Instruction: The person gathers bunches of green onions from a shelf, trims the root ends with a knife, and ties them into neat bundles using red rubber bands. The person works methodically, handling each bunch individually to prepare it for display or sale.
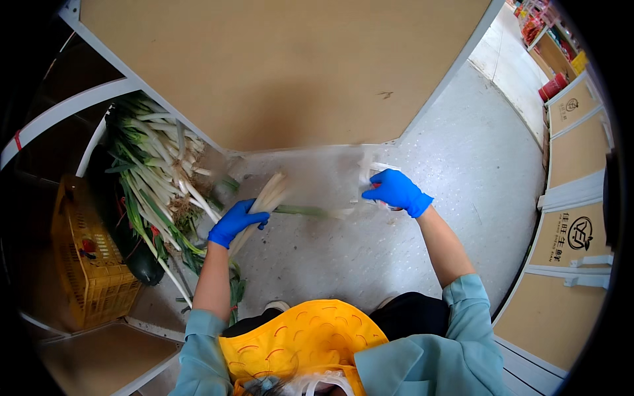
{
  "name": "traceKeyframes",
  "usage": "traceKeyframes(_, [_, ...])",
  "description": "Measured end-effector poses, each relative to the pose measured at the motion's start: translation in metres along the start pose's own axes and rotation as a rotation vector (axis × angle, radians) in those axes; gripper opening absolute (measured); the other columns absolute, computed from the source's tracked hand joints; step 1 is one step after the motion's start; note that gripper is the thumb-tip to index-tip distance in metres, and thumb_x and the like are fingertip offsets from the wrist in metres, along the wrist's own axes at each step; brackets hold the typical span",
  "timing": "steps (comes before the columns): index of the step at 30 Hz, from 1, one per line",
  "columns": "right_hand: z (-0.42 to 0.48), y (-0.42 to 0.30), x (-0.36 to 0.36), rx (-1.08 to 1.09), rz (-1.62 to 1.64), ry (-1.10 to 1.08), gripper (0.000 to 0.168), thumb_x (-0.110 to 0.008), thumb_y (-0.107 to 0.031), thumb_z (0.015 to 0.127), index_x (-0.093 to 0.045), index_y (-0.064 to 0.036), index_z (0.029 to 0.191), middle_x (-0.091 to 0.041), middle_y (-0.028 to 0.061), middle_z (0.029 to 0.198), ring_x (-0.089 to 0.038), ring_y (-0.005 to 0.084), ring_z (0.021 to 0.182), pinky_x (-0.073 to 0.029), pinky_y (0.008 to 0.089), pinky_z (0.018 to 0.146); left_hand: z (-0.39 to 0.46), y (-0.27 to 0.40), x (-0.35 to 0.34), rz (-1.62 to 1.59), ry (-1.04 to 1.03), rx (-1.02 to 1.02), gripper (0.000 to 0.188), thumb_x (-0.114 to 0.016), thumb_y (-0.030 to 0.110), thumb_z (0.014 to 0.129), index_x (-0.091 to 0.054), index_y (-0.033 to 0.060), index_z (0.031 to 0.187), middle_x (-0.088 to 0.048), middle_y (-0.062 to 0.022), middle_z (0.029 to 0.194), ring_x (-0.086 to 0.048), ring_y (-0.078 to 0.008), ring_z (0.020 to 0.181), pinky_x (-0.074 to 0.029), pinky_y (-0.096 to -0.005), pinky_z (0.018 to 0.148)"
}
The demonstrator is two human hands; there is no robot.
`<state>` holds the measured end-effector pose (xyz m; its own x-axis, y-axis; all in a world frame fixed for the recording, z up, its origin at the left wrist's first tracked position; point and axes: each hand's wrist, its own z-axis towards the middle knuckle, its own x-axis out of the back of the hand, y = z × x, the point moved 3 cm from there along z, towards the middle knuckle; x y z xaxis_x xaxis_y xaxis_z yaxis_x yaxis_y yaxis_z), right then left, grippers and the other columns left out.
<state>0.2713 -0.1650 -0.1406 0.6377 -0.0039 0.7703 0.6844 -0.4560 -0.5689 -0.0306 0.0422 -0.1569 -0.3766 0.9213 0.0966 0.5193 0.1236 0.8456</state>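
Note:
My left hand [237, 222], in a blue glove, is closed around a small bunch of Welsh onions [270, 195], pale stems pointing up and away. A large heap of Welsh onions [158, 163] with roots and green leaves lies just left of it. One green leaf piece [302, 210] shows between my hands, above the grey floor. My right hand [398, 193], also blue-gloved, is closed on a small object [377, 187] with white and red parts. Its fingers hide most of that object, so its kind is unclear. A hazy patch blurs the view between my hands.
A tan panel with a white frame [297, 74] stands ahead. At left are a yellow plastic crate [94, 267] and a dark green winter melon [143, 262]. Tan display cabinets [569, 237] bearing writing line the right. Beyond them stands a red bucket [553, 87].

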Motion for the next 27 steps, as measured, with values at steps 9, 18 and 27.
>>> traceKeyframes(9, [-0.011, -0.067, 0.031, 0.038, 0.695, -0.125, 0.049, -0.030, -0.047, 0.094, -0.062, -0.013, 0.109, -0.057, 0.0042, 0.075, -0.050, 0.0125, 0.068, -0.047, 0.0252, 0.064, 0.010, 0.040, -0.011, 0.119, 0.086, -0.181, 0.028, -0.069, 0.014, 0.073, -0.059, -0.0027, 0.092, -0.059, -0.0060, 0.076, -0.055, -0.0118, 0.068, -0.046, -0.0275, 0.063])
traceKeyframes(18, [-0.009, -0.060, -0.039, 0.216, 0.654, 0.071, 0.045, -0.034, -0.041, 0.095, -0.058, -0.004, 0.104, -0.051, 0.0037, 0.072, -0.048, 0.0127, 0.067, -0.043, 0.0252, 0.058, 0.024, 0.074, -0.070, -0.005, -0.081, -0.207, 0.036, -0.071, 0.018, 0.072, -0.058, -0.0011, 0.100, -0.060, -0.0046, 0.080, -0.057, -0.0110, 0.069, -0.047, -0.0253, 0.061])
traceKeyframes(27, [-0.005, -0.070, -0.068, 0.365, 0.622, 0.311, 0.020, -0.052, -0.013, 0.088, -0.051, 0.000, 0.104, -0.056, 0.0108, 0.089, -0.050, 0.0214, 0.071, -0.042, 0.0305, 0.064, 0.033, 0.068, -0.090, -0.043, 0.056, -0.317, 0.034, -0.072, 0.020, 0.072, -0.062, 0.0018, 0.098, -0.063, -0.0078, 0.087, -0.057, -0.0108, 0.073, -0.047, -0.0261, 0.064])
